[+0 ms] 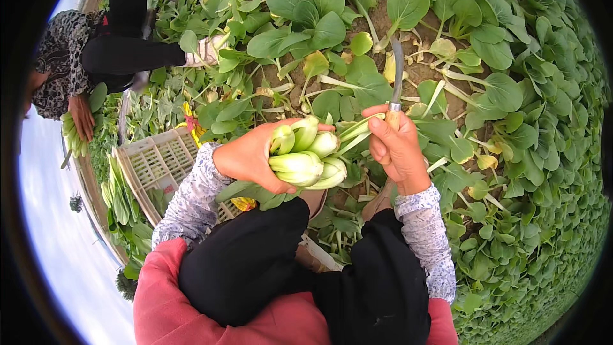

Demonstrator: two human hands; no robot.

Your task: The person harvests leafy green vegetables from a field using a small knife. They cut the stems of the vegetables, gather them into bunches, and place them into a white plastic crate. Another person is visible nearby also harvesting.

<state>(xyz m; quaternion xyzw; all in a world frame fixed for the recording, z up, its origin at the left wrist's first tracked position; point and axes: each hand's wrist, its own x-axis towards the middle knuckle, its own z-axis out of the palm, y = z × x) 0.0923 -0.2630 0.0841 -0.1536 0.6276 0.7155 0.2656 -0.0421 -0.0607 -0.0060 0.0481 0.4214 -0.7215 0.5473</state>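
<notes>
A bunch of several bok choy heads (306, 158) rests in my left hand (254, 153), cut stem ends facing right. My right hand (397, 148) grips the wooden handle (393, 119) of a knife with a curved blade (397, 72), which points away from me. Between my right thumb and fingers I also pinch thin pale green stalks (357, 135), whose other ends reach the bunch. The leaves of the bunch are mostly hidden behind my left hand and forearm.
A plastic crate (158, 163) stands to my left, with cut bok choy (119, 191) beside it. Another person (115, 43) sits at upper left, a hand (80, 117) on a bunch. Growing bok choy (541, 143) spreads to the right; trimmed leaves and yellow leaves (316, 63) litter the soil.
</notes>
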